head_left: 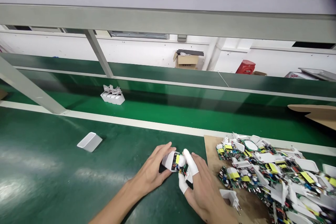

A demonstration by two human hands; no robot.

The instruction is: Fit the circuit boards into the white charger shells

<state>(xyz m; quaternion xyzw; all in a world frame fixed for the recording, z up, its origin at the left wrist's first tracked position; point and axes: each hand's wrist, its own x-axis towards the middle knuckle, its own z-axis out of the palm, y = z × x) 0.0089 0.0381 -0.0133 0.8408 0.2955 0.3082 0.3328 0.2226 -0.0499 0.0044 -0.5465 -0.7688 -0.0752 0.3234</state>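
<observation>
Over the green work surface point(110, 182), my left hand point(151, 171) grips a white plastic housing point(167, 162) between thumb and fingers. My right hand point(202, 185), with white covers on thumb and forefinger, pinches a small circuit board point(179, 162) with a yellow label. The board lies partly inside the mouth of the housing, and its right end is hidden by my fingers. Just right of my right hand lies a white plug piece with metal pins point(231, 197). Another white housing point(90, 142) rests on its side at the left.
A big heap of circuit boards with white plastic parts point(273, 171) covers a cardboard sheet point(211, 147) at the right. Beyond the pale ledge, a white tray of parts point(112, 97) stands on a green conveyor belt point(157, 106). A grey frame post point(34, 85) slants down at the left.
</observation>
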